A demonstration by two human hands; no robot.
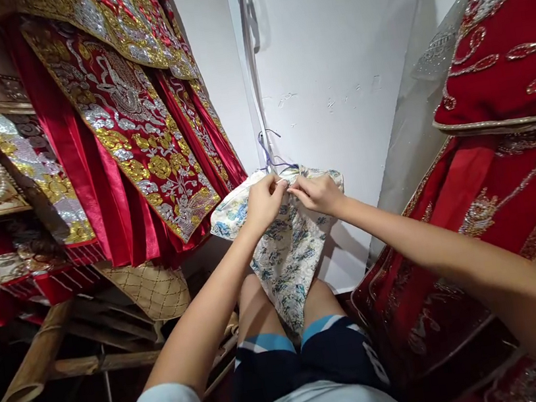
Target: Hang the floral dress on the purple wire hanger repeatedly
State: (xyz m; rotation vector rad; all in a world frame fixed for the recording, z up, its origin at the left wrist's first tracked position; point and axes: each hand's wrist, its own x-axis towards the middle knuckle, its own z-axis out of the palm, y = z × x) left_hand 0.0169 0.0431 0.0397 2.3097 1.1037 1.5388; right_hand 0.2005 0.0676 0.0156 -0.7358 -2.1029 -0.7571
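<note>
A white garment with blue and green flowers (pixel 285 252) hangs in front of my legs from a thin purple hanger (pixel 267 154). At the garment's upper front, my left hand (pixel 267 201) pinches the cloth near the neckline. Right beside it, my right hand (pixel 315 194) pinches the same edge, the fingertips of both hands nearly meeting. Whether a button or other small fastening lies between the fingers is too small to tell. The lower part of the garment narrows to a point between my knees.
Red costumes with gold and silver embroidery (pixel 157 157) hang on the left, above bamboo poles (pixel 45 355). More red beaded garments (pixel 494 76) hang on the right, close to my right arm. A white wall (pixel 325 40) with a vertical cable (pixel 251 63) stands ahead.
</note>
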